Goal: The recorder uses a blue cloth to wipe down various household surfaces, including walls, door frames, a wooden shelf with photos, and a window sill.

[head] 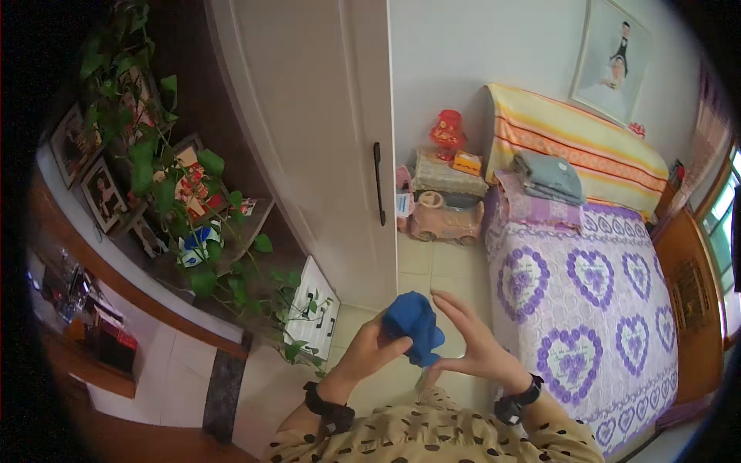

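Note:
A bunched blue cloth point(412, 324) is held up in front of my body, above the tiled floor. My left hand point(370, 350) grips it from the left, thumb across its front and the other fingers largely hidden behind it. On the other side, my right hand point(477, 347) is spread, with thumb and fingers wide apart. The right thumb tip meets the cloth's lower right edge in the picture; whether it touches, I cannot tell. Dark bands point(329, 408) circle both wrists.
A bed point(556, 312) with a purple heart-patterned cover stands at right. Ahead left is a tall pale door point(324, 144) with a black handle point(379, 184). A toy car point(448, 220) sits by a nightstand point(440, 173). Trailing plant vines point(202, 278) hang over shelves with framed photos.

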`<state>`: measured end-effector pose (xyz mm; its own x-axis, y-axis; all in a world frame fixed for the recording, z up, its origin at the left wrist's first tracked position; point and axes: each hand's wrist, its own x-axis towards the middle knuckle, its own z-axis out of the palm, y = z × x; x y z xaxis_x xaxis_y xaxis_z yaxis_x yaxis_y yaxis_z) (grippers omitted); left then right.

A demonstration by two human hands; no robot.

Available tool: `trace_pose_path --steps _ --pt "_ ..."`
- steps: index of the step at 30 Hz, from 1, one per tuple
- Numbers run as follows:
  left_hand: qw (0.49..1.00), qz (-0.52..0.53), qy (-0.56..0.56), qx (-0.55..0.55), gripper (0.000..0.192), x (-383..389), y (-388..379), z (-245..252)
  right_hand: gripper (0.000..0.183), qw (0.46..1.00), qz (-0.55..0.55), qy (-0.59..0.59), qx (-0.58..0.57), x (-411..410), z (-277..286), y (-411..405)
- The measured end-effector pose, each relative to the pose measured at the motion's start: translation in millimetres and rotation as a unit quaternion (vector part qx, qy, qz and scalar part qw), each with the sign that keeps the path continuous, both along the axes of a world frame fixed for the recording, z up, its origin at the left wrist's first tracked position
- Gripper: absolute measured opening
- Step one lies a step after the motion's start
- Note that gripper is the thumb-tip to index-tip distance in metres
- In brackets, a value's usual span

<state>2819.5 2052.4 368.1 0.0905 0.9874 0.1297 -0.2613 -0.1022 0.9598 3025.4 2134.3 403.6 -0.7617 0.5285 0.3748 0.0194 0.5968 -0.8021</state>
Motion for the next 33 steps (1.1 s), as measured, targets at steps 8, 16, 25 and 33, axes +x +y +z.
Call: trace_pose_path --steps 8,16,25,33 --pt "0.957 0.151 0.245 0.04 0.047 2 62 57 0.063 0.991 0.073 0.045 -0.107 -45 -16 133" --pt "0.931 -0.064 0.355 -0.05 0.015 -25 67 89 0.051 0.995 0.049 0.021 -0.085 -56 -44 242" --pt "0.931 -0.185 0.248 -0.196 0.02 -44 54 48 0.04 0.974 0.058 0.005 -0.217 -92 -28 288" --pt "0.931 -0.174 0.185 -0.263 0.033 -85 20 33 0.05 0.974 0.024 -0.014 -0.225 -106 -13 277"
